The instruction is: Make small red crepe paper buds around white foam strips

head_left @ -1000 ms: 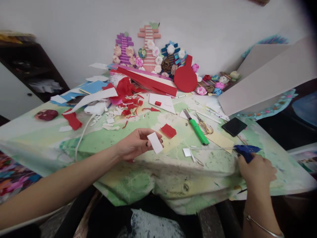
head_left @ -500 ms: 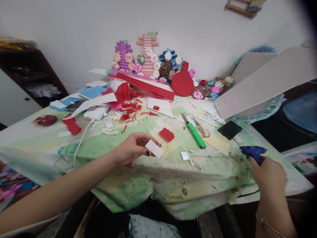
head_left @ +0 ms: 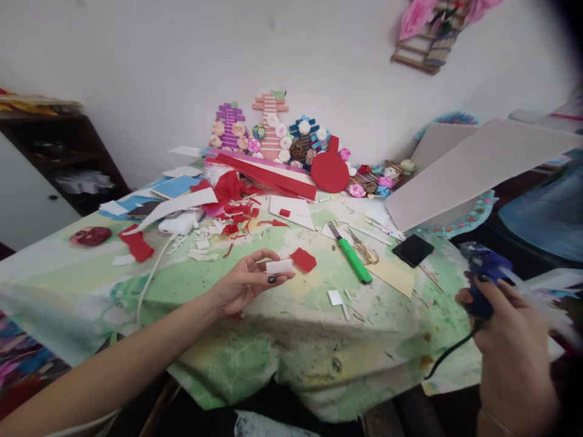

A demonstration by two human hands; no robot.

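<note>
Between the thumb and fingers of my left hand (head_left: 246, 282) is a small white piece of card (head_left: 279, 267), held up over the table. A red paper piece (head_left: 303, 260) lies just beyond those fingertips. At the right side my right hand (head_left: 510, 315) grips a blue glue gun (head_left: 485, 273), raised above the table edge with its black cord (head_left: 449, 355) hanging below. A translucent glue stick seems to stick out of its rear, blurred. Before me lie a green utility knife (head_left: 354, 260), gold-handled scissors (head_left: 367, 250) and a small white square (head_left: 335, 297).
Red and white paper scraps (head_left: 232, 215) litter the table's left half. At the back stand flower-decorated stick crafts (head_left: 271, 127) and a red round cutout (head_left: 330, 172). A black phone (head_left: 413, 250) and a large grey board (head_left: 469, 176) are on the right. A white cable (head_left: 152, 279) crosses the left side.
My right hand has lifted the glue gun up and turned it at the right. My left hand has tilted the white card flatter. The view has tipped upward slightly.
</note>
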